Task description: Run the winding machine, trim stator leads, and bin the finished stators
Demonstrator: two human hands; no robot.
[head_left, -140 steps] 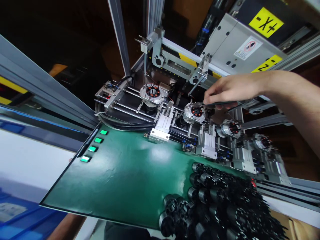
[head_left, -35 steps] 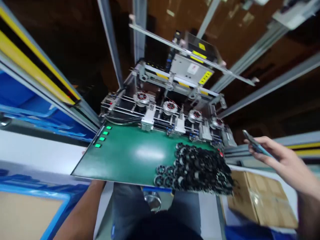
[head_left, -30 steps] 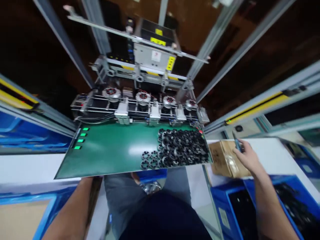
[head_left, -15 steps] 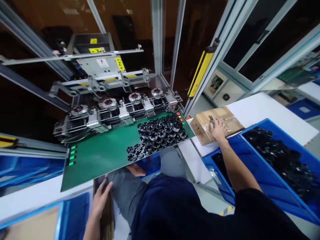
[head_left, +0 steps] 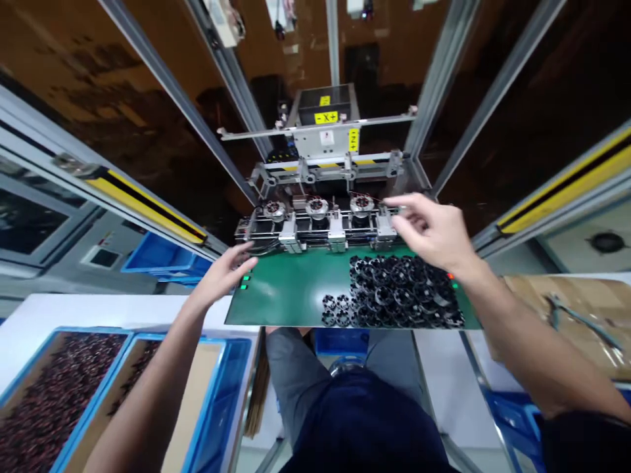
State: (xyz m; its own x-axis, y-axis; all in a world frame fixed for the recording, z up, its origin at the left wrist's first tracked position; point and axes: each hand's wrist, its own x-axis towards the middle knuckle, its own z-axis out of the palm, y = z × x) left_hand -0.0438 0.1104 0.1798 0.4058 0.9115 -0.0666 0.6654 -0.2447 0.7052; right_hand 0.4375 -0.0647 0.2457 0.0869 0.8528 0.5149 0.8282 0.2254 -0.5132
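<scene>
My left hand [head_left: 227,274] hangs over the left end of the green work surface [head_left: 280,289], open and empty, its thumb apart from its fingers. My right hand [head_left: 431,233] is raised at the right end of the fixture row [head_left: 336,231]. Its fingers are curled but apart, with nothing visible in them, and it hides the fixture's right end. Three round metal parts with dark red centres, one a wound stator-like part [head_left: 362,205], sit along the fixture. Below my right hand lies a heap of black ring-shaped parts [head_left: 394,292].
Pliers [head_left: 582,322] lie on a cardboard box [head_left: 527,295] at right. Blue trays [head_left: 131,341] of small dark red parts stand on the white table at left. Yellow light-curtain bars [head_left: 148,205] and metal posts flank the machine.
My right hand has left the cardboard box and come to the fixture. My left hand has risen from beside my leg to the work surface. The view has turned left.
</scene>
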